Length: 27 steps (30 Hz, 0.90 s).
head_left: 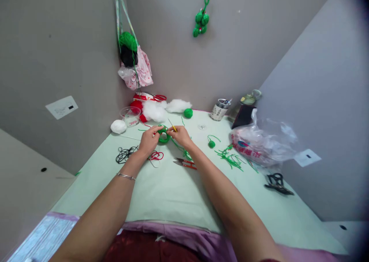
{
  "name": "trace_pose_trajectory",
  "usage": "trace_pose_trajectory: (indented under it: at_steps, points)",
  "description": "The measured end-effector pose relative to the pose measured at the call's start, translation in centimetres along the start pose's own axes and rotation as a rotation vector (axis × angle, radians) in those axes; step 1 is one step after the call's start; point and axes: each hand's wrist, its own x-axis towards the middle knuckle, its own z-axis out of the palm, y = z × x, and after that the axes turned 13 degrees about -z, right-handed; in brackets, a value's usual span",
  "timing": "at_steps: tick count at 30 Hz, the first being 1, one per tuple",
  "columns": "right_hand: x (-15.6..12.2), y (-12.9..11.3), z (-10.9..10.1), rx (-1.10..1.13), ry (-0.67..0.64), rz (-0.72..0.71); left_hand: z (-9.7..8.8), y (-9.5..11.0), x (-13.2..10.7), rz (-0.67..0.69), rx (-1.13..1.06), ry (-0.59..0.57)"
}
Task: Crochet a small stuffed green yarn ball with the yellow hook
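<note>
My left hand (149, 139) is closed on a small green crocheted piece (163, 136) held above the pale green table (161, 192). My right hand (181, 135) pinches a yellow crochet hook (172, 125) whose tip meets the green piece. Green yarn (180, 148) trails from the piece down past my right wrist. Small red-handled snips (184, 163) lie just below my hands, and a red cord (156, 155) lies beside my left wrist, which wears a thin bracelet.
A black cord tangle (124, 154), a clear bowl (130, 116), white stuffing (155, 110), a green yarn ball (188, 113), a tin (219, 109), a plastic bag (263, 142), green yarn scraps (230, 159) and black scissors (277, 183) lie around. Green crocheted balls (201, 21) hang on the wall.
</note>
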Motion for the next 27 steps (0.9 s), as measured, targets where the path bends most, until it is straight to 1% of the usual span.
trace_pose_trajectory:
  at_steps: [2, 4, 7, 10, 11, 13, 15, 18, 20, 22, 24, 27]
  points:
    - [-0.1, -0.3, -0.1, 0.061, -0.029, 0.022, 0.0, -0.2, 0.1, -0.02, -0.002, -0.003]
    - [-0.5, -1.9, -0.8, 0.143, -0.076, 0.035, -0.1, -0.5, 0.3, -0.05, -0.01, -0.008]
    - [-1.9, -5.7, -2.6, 0.256, -0.135, 0.002, -0.2, -0.8, 0.4, -0.108, -0.031, -0.016]
    - [-4.0, -10.0, -4.7, 0.328, -0.15, -0.048, -0.4, -1.1, 0.6, -0.179, -0.051, -0.021]
    - [-4.8, -11.3, -5.5, 0.375, -0.143, -0.089, -0.4, -1.2, 0.7, -0.202, -0.056, -0.021]
    - [-6.4, -13.4, -7.3, 0.427, -0.081, -0.177, -0.6, -1.3, 0.9, -0.245, -0.062, -0.015]
    - [-7.8, -14.9, -9.2, 0.451, 0.026, -0.256, -0.7, -1.5, 1.0, -0.277, -0.07, -0.006]
    - [-9.6, -16.1, -12.2, 0.457, 0.157, -0.379, -0.9, -1.8, 1.2, -0.312, -0.084, 0.009]
    - [-10.6, -16.4, -14.0, 0.44, 0.199, -0.465, -1.1, -1.9, 1.4, -0.329, -0.096, 0.019]
    - [-11.4, -16.5, -15.4, 0.432, 0.238, -0.496, -1.2, -2.0, 1.4, -0.339, -0.113, 0.024]
    - [-12.1, -16.4, -16.4, 0.419, 0.269, -0.517, -1.3, -1.9, 1.4, -0.338, -0.134, 0.02]
    - [-13.0, -16.4, -17.2, 0.398, 0.291, -0.537, -1.3, -1.7, 1.3, -0.324, -0.17, 0.012]
